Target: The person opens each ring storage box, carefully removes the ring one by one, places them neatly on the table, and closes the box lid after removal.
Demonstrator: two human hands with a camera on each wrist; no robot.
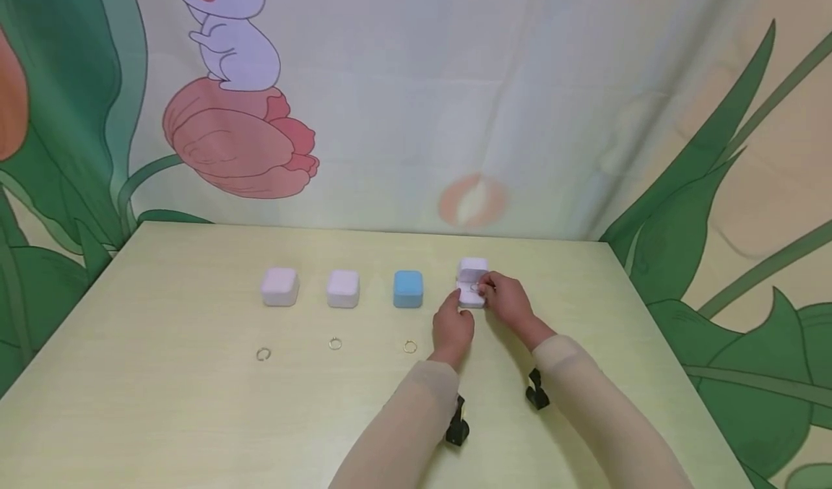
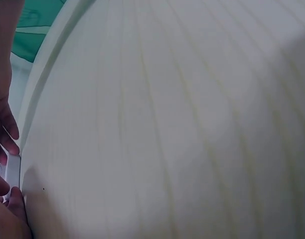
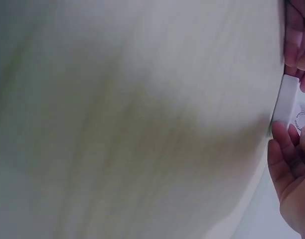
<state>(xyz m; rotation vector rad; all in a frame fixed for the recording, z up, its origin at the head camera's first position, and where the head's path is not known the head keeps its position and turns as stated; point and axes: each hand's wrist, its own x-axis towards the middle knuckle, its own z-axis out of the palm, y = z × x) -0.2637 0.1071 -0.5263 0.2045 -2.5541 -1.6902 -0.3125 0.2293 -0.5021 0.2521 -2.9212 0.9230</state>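
At the right end of the row, a pale lilac ring box (image 1: pixel 472 266) stands with its lid raised. My left hand (image 1: pixel 453 330) holds the box by its near left side, thumb and fingers about its base. From the other side, my right hand (image 1: pixel 510 300) reaches into the box and pinches a silver ring (image 3: pixel 303 120) at the inner pad. In the right wrist view the ring looks textured and is partly cut off by the frame edge. The left wrist view catches only the white box side (image 2: pixel 13 171) between the fingers.
Left of the open box stand a closed blue box (image 1: pixel 408 290) and two closed pale lilac boxes, one in the middle (image 1: pixel 343 289) and one farther left (image 1: pixel 280 287). In front lie a gold ring (image 1: pixel 410 347), a silver ring (image 1: pixel 334 343) and another silver-looking ring (image 1: pixel 263 355).
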